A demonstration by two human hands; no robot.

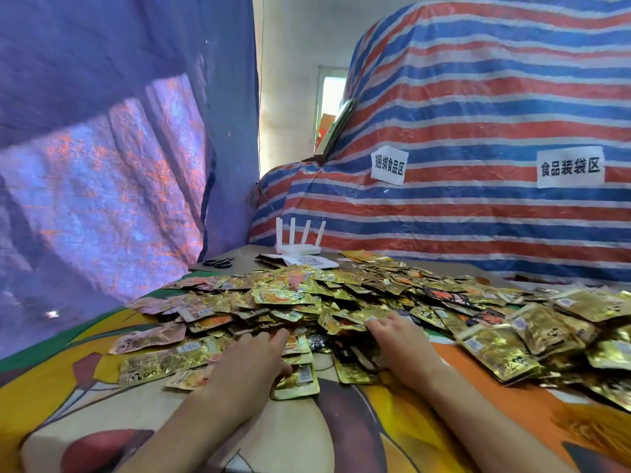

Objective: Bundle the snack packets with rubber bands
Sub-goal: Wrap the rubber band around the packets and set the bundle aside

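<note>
— While both hands are on the heap, where do the snack packets (341, 295) sit?
— Loose pile, mostly gold, some pink and black, spread over the printed table cloth (68, 387) from mid-left to the right edge.
— Left hand (252, 356)?
— Palm down on packets at the pile's near edge. Fingers straight, close together, thumb out to the side. Pinching nothing.
— Right hand (397, 339)?
— Palm down too, fingers slightly spread, tips resting on gold packets.
— Behind the pile?
— White router (300, 242) with four antennas, scissors (218, 263) to its left, QR-code sheet (310, 261) in front of it. Striped tarp (478, 114) carries two paper labels (389, 164). Blue sheet (102, 131) hangs left.
</note>
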